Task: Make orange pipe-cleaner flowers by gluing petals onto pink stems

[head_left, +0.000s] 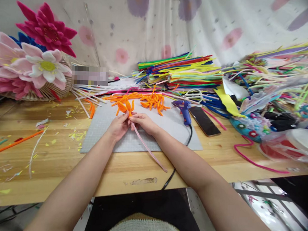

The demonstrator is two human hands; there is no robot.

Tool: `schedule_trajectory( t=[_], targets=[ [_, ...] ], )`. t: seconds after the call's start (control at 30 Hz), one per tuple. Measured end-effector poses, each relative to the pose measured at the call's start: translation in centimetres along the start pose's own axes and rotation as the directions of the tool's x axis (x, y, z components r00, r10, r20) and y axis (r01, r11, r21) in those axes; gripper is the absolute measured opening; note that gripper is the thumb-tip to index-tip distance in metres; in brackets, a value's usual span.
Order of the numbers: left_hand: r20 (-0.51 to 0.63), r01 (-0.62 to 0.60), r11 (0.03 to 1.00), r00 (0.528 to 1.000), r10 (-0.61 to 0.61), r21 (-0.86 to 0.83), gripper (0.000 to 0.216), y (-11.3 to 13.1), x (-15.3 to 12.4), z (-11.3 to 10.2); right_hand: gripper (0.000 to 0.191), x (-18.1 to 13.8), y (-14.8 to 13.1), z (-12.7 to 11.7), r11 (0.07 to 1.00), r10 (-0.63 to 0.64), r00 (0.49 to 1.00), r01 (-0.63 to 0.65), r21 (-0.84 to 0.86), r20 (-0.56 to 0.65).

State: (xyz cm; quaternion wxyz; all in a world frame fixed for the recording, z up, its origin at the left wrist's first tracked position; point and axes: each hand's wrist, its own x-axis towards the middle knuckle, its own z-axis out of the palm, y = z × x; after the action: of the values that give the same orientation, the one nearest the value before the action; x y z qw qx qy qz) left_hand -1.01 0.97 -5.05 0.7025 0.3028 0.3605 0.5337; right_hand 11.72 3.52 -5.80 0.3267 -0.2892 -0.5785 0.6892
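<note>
Both hands meet over the grey cutting mat, closed around the base of an orange pipe-cleaner flower. Its petals spread above my fingertips. My left hand pinches it from the left side. From the right, my right hand grips the same spot, where a pale pink pipe cleaner runs out below the fingers toward the table's front. The exact join is hidden by my fingers. Just behind lies a heap of bent orange pipe-cleaner pieces.
A blue glue gun with a black cord and a phone lie to the right. Scissors and bundles of pipe cleaners are behind. Finished fuzzy flowers stand at left. A plastic-wrapped tub sits at right.
</note>
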Motion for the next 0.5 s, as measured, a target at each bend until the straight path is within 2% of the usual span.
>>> schedule_trajectory(
  t=[0.33,0.5],
  targets=[
    [-0.063,-0.039,0.999,0.997,0.040,0.009,0.020,-0.35,0.22,-0.01,0.022,0.09,0.02,0.09,0.999,0.008,1.000,-0.007,-0.046,0.009],
    [-0.077,-0.091,0.996,0.993,0.091,0.014,0.039,-0.63,0.00,0.26,0.024,0.31,0.28,0.16,0.999,0.014,1.000,-0.013,-0.039,0.014]
  ],
)
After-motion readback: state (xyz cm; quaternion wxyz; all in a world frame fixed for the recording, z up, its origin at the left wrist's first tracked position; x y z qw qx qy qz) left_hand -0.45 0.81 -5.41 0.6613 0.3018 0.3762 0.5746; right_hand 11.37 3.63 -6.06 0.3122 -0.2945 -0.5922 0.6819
